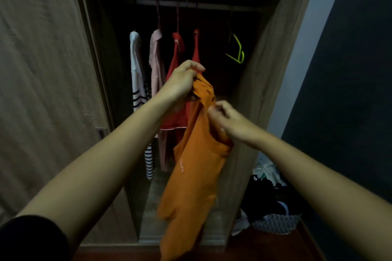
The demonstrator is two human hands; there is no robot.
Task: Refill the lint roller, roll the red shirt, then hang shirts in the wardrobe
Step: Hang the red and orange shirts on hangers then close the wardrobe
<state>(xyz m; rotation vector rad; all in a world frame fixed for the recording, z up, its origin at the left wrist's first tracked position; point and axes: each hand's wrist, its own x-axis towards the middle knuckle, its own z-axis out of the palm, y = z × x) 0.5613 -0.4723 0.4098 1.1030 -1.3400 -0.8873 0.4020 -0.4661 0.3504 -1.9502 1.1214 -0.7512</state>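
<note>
Both my bare forearms reach up the middle of the frame toward the open wardrobe (273, 53). My left hand (181, 83) is closed around the bunched top of an orange shirt (191, 176), which hangs down to the bottom edge. My right hand (227, 122) pinches the cloth just below. Behind them, a red shirt (176, 82) hangs on the rail (191, 4), and a yellow-green hanger (236, 51) hangs bare at upper right.

An orange shirt (191, 176) hangs limp in front of the open wardrobe (265, 70), its top bunched up. Inside, on the rail (212, 5), a red shirt (176, 82) hangs on a hanger between a pink shirt (157, 65) and another red garment (196, 48), mostly hidden.
</note>
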